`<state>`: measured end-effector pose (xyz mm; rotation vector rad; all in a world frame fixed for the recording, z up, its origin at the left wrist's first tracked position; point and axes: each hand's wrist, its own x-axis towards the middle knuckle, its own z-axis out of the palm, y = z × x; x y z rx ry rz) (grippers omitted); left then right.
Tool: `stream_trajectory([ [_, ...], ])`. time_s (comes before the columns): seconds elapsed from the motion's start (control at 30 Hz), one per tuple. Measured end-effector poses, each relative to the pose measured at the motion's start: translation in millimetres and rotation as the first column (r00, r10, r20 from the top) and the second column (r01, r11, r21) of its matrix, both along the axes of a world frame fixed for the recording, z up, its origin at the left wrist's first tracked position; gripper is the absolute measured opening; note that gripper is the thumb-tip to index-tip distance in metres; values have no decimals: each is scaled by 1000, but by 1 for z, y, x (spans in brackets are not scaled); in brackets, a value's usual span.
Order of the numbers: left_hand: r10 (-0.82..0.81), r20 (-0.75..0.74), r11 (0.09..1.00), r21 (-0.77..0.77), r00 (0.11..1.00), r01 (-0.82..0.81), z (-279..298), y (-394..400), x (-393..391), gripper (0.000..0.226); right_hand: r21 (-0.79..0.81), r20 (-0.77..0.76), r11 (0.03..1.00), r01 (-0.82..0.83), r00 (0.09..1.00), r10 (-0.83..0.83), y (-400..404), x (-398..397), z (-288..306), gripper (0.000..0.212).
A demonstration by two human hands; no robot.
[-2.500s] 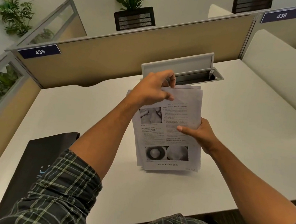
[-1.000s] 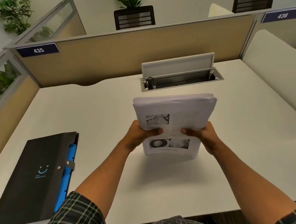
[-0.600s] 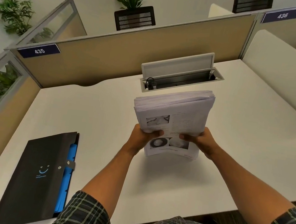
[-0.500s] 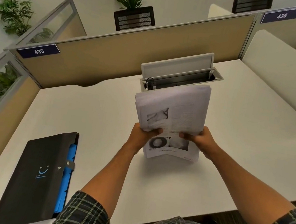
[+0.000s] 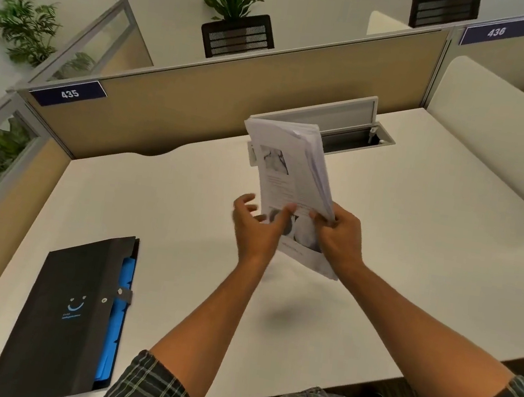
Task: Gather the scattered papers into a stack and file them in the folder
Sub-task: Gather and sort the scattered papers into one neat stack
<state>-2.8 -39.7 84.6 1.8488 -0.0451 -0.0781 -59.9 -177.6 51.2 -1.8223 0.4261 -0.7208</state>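
Note:
A thick stack of printed papers point(image 5: 286, 168) stands upright and twisted above the middle of the white desk point(image 5: 413, 251). My right hand point(image 5: 337, 238) grips the stack near its lower right edge. My left hand point(image 5: 257, 224) hovers at the stack's lower left with fingers spread; its thumb lies against the front sheet. The black folder point(image 5: 68, 316) with blue inner pockets lies closed on the desk at the near left, apart from both hands.
An open cable tray with a raised grey lid point(image 5: 340, 122) is set into the desk behind the papers. Beige partition walls point(image 5: 234, 94) close off the back and left; a white divider point(image 5: 503, 130) stands at the right.
The stack has turned from facing me to edge-on toward the right and lifted. My left hand has let go of its grip and spread its fingers. My right hand keeps hold.

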Motion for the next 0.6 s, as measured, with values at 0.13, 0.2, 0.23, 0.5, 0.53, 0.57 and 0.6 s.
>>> stream_trajectory([
  [0.13, -194, 125, 976, -73, 973, 204, 19, -22, -25, 89, -280, -26, 958, 51, 998, -61, 36, -2, 4, 33],
  [0.2, -84, 54, 986, -137, 995, 90, 24, -27, -27, 89, -235, 49, 972, 28, 999, -17, 54, -8, 7, 39],
  [0.23, -27, 8, 988, -149, 1000, 28, 22, -26, -24, 80, -208, 73, 978, -20, 997, 35, 60, -10, 7, 42],
  [0.5, -160, -60, 937, -322, 985, 133, 31, 28, 38, 10, -313, 174, 910, -271, 926, 336, 7, -16, -2, 73],
  [0.53, -242, -58, 909, -362, 968, 206, 33, 35, 42, 13, -242, 187, 961, -131, 966, 179, -2, -12, 3, 80],
  [0.57, -319, -46, 881, -382, 947, 278, 34, 42, 45, 16, -164, 159, 986, -9, 987, 36, -10, -7, 8, 91],
  [0.6, -378, -34, 857, -389, 925, 336, 35, 47, 45, 19, -95, 105, 993, 66, 993, -56, -19, -1, 15, 103],
])
